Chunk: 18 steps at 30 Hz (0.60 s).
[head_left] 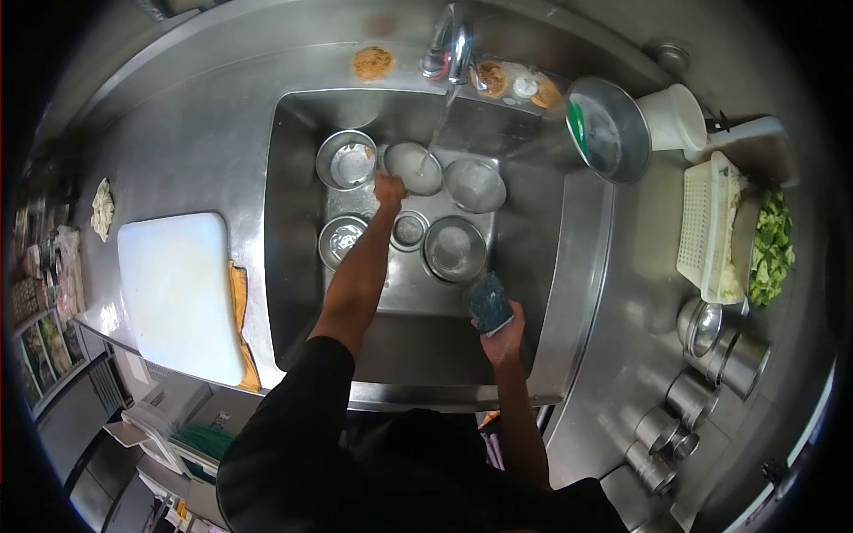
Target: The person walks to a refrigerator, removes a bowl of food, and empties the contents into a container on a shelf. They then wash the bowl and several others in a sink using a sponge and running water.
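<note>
Down in the sink (289, 266), your right hand (504, 339) has its fingers (513, 314) wrapped tight around a blue-green sponge (490, 302). It is held above the basin floor, close to the sink's near wall and towards its right corner. Your left hand (389, 189) stretches to the middle of the basin. Its fingers are bunched narrow against the near-left rim of a wet bowl (414, 167), and whether they actually pinch that rim cannot be told from this height. A thin stream of water (437, 133) drops from the tap (450, 43) at the sink's far edge straight into that bowl.

Five other steel bowls (455, 249) sit on the sink floor around your left hand: one to the far left, one just right of the wet bowl, and three in a row nearer you. The small one in the middle lies beside your forearm.

On the sink's far rim, a round brown scrub pad (373, 62) lies left of the tap, with a second pad (491, 78) just right of it. At the sink's far right corner a large steel pan (613, 133) leans with a green scourer (577, 124) inside, next to a white jug (673, 115).

Along the right side of the table (195, 151) stand a white basket (702, 222) and chopped greens (771, 249), and nearer you a cluster of steel canisters (733, 355). On the left side, a white cutting board (178, 293) lies at the near edge, with a yellow cloth (240, 311) showing along its right side.
</note>
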Motion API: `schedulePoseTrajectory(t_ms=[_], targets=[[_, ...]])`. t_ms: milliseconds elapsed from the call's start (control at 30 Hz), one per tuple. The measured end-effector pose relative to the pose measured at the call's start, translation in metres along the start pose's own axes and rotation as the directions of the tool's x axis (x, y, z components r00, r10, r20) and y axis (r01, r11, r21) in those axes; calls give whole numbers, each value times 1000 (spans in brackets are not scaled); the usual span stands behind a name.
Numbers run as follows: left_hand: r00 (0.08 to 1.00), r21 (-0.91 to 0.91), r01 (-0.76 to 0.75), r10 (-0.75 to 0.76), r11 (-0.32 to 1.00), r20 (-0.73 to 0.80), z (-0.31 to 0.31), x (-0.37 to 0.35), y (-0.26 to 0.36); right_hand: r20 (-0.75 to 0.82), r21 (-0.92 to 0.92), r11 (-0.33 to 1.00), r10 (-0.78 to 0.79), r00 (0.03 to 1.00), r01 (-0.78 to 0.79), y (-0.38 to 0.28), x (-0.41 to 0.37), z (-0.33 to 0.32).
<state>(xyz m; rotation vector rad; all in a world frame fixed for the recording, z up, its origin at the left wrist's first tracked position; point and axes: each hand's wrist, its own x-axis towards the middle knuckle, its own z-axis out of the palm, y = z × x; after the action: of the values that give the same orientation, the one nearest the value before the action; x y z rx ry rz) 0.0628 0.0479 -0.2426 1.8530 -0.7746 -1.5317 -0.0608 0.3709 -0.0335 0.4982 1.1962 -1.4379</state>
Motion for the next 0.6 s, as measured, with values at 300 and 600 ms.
schedulePoseTrajectory(t_ms=[300,600], targets=[[936,-236,-51,128,970,326,-43,-22,12,118,-136,986,-77,990,93,-19,17,20],[901,-399,-434,397,808,-176,-22,-38,23,331,-652,614,-297,895,445,-48,67,55]])
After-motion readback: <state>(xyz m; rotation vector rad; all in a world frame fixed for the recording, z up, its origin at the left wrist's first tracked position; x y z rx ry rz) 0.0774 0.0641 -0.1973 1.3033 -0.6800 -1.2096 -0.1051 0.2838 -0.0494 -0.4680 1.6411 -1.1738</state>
